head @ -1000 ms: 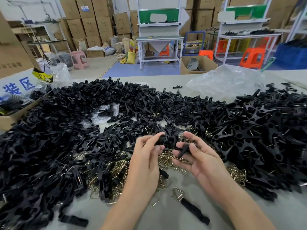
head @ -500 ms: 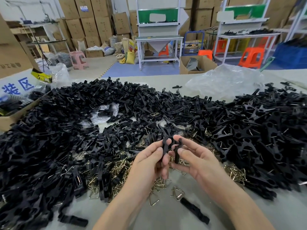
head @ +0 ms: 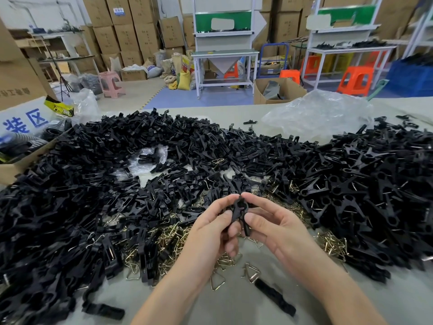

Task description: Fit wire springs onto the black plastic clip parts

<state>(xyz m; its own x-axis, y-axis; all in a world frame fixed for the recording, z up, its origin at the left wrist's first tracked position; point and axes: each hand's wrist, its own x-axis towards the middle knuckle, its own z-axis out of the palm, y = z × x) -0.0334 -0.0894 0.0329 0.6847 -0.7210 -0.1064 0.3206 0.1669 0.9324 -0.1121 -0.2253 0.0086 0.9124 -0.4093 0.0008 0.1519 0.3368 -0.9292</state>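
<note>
Both hands now meet: left hand and right hand pinch the clip parts pressed together above the springs.

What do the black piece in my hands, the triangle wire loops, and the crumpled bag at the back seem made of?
Black piece: probably moulded plastic, matte with a faint sheen. Wire loops: metal, bright brassy finish that glints at the bends. Bag: thin clear plastic film, crinkled with glossy highlights.
</note>
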